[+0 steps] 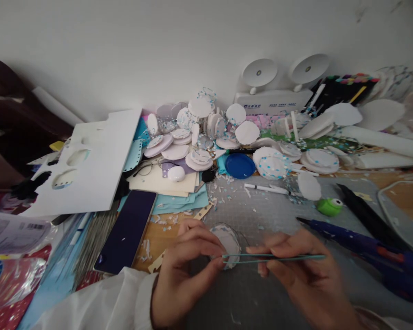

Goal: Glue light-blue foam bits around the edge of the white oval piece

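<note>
A white sleeve (99, 302) covers the left forearm, its cloth plain, loose and softly creased, with grey shading in the folds. It ends at the wrist in a white cuff (145, 295), a smooth, fairly wide band with a straight edge and a dark line of shadow just inside its opening. The left hand (189, 263) is bare, with slender fingers. The right hand (304, 270) is bare too, its fingers slightly blurred. Of the right sleeve (378, 318) only a pale, dim strip shows at the lower border, the rest cut off.
</note>
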Demonstrator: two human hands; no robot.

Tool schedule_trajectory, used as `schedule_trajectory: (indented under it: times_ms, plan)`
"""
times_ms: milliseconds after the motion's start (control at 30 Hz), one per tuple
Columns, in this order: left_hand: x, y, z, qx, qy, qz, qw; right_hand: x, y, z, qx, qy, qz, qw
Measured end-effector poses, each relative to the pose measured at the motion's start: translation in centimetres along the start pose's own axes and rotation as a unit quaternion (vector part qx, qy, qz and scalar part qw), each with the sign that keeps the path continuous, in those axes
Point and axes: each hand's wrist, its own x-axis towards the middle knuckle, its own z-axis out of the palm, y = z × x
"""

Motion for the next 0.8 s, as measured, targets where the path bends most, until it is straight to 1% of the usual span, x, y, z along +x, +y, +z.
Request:
schedule_trajectory:
  times_ms: [133,267,333,500,633,800]
  plan:
    - [-0.09,-0.22,0.17,-0.062,0.002,-0.033,0.998,0.02,-0.17,-0.22,-0.012,-0.019,-0.011,1.0]
    - [-0.07,-0.33,0.22,-0.086,0.016,-0.055,0.995,0.34,-0.14,-0.2,0.0,0.001,-0.023,1.0]
    - [-0.08,-0.38,0.16,-0.09,0.01,-0.061,0.994,0.51,-0.09,-0.15,0.009,0.0,-0.019,1.0]
    - [-0.16,-0.57,0.06,-0.1,-0.014,-0.042,0.994,0.45,0.01,-0.17,0.015,-0.009,0.016,1.0]
    - [-0.21,-0.69,0.02,-0.094,-0.025,-0.034,0.995,0.28,0.03,-0.19,0.03,-0.015,0.017,0.999]
    - [-0.28,-0.86,-0.03,-0.083,-0.035,-0.031,0.995,0.44,-0.13,-0.04,0.023,-0.01,0.029,0.999]
